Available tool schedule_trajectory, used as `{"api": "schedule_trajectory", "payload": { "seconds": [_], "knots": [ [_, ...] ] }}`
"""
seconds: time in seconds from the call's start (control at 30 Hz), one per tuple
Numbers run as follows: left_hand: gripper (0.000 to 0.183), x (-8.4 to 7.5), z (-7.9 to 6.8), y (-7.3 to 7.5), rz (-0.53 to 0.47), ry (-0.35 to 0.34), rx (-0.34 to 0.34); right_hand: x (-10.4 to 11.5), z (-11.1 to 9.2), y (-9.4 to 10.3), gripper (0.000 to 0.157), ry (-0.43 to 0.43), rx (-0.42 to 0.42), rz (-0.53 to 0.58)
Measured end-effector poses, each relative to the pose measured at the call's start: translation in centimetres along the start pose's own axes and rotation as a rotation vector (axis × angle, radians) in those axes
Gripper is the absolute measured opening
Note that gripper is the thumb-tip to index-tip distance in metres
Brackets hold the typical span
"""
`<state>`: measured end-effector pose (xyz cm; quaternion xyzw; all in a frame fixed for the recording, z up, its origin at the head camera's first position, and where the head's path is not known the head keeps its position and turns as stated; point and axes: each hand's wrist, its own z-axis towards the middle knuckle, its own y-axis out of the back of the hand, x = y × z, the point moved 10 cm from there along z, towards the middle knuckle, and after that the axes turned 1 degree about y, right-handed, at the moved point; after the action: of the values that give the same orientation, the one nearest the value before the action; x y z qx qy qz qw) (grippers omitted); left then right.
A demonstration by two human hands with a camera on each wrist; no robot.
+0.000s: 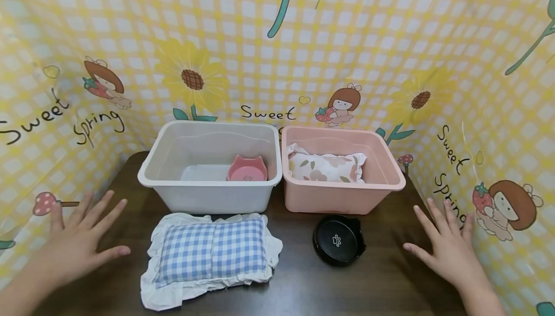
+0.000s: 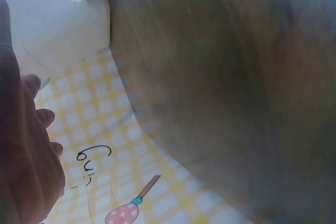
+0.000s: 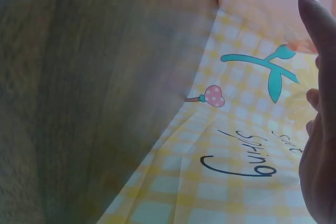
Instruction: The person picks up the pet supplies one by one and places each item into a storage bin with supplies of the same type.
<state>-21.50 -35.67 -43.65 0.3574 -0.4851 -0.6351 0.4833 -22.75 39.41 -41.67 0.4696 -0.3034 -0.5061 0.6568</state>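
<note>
My left hand (image 1: pixel 80 239) is spread with straight fingers at the left of the dark table, holding nothing. To its right lies a blue-and-white checked pillow (image 1: pixel 212 251) with a white ruffled edge. My right hand (image 1: pixel 451 251), fingers also spread and holding nothing, is over the table's right side. Nearest to it is a black cat-eared bowl (image 1: pixel 337 240) with a paw print. Behind the pillow stands a white bin (image 1: pixel 217 198) with a pink cat-eared bowl (image 1: pixel 247 167) inside. Beside that bin, a pink bin (image 1: pixel 338 200) holds a floral pillow (image 1: pixel 325 167).
The brown table (image 1: pixel 299 282) carries both bins side by side near its back edge. A yellow checked cloth (image 1: pixel 260 65) with printed flowers and figures hangs behind and along both sides. Part of the white bin (image 2: pixel 58 24) appears in the left wrist view.
</note>
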Motion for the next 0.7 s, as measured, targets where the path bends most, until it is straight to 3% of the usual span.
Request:
{"api": "schedule_trajectory", "payload": {
  "seconds": [0.4,0.57,0.7],
  "knots": [
    [0.114,-4.2,-0.5,-0.1,-0.194,-0.041,-0.028,-0.6,0.1,-0.3,0.102,-0.056,-0.006,0.099],
    [0.117,-5.7,-1.0,0.1,-0.277,-0.020,-0.046,-0.9,0.2,-0.7,0.102,-0.077,-0.020,0.175],
    [0.118,-6.7,-1.6,-0.6,-0.363,0.016,-0.028,-1.0,0.5,-1.1,0.101,-0.092,-0.033,0.225]
  ]
}}
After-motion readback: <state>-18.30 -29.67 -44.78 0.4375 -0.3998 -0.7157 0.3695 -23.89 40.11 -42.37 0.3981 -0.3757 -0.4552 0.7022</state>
